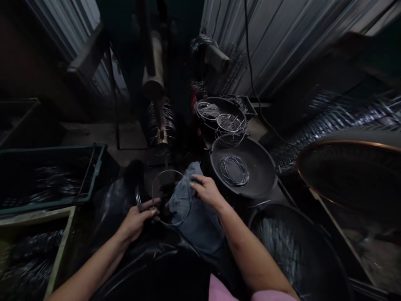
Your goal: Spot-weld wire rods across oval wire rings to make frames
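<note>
As a thin wire ring [165,170] was held upright above the lap, its left side was gripped in the curled fingers of the left hand [136,221], where a short dark coil of wire [138,198] was also seen. The right hand [206,192] was kept partly open, its fingertips [194,181] placed at the ring's right side, though whether the wire was pinched could not be told. A blue denim cloth [196,221] was bunched behind the ring, and a black apron [150,267] was spread over the lap. Just beyond the right hand, a loose bundle of wire rings [234,170] was seen lying in a black wok-shaped pan [261,167], and further wire pieces [230,124] were heaped in a second pan [219,106] behind it. A green-rimmed crate [56,204] of dark coiled wire was placed to the left, and a spindle stacked with rings [160,123] was seen ahead.
</note>
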`<state>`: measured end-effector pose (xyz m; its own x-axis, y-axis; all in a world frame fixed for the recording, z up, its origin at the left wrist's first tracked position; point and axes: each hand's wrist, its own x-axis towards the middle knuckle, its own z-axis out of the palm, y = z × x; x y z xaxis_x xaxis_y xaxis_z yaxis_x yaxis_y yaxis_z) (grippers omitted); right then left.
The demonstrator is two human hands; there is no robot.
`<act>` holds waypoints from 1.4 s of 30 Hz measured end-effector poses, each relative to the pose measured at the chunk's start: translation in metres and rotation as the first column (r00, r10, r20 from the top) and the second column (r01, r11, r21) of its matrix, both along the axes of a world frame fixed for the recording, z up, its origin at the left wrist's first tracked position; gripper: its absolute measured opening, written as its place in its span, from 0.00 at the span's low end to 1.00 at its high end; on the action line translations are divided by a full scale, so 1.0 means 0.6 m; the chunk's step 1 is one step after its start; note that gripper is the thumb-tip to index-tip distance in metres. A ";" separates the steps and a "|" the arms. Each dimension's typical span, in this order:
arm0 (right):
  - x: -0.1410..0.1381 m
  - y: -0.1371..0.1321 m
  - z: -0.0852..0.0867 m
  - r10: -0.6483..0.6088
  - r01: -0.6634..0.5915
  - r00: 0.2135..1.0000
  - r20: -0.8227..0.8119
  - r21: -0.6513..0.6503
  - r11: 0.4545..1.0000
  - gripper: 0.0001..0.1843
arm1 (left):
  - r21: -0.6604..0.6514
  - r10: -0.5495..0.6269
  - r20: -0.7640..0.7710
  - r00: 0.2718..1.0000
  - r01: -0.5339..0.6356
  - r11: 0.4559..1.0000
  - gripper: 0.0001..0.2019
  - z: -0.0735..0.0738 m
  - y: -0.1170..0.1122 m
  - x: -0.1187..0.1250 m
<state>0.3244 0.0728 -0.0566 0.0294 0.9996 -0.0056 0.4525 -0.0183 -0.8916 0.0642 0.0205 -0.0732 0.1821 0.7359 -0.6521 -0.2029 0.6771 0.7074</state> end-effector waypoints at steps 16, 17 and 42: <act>0.398 -0.250 -0.154 -0.860 0.928 0.371 0.350 -0.141 0.344 0.21 | -0.257 -0.272 -0.006 0.962 0.261 0.930 0.24 -0.024 0.054 0.059; 0.399 -0.271 -0.165 -0.843 0.930 0.365 0.394 -0.185 0.317 0.18 | -0.257 -0.283 0.001 0.959 0.273 0.927 0.23 -0.025 0.055 0.062; 0.323 -0.211 -0.205 -0.419 0.860 0.506 0.754 -0.481 0.172 0.17 | -0.140 -0.221 -0.050 0.974 0.212 0.967 0.20 -0.013 0.038 0.031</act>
<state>0.5181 -0.0540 -0.1798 0.8739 0.1545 -0.4609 0.1491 -0.9876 -0.0484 0.0828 0.0434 -0.0808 0.2817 0.5896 -0.7570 0.0019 0.7886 0.6149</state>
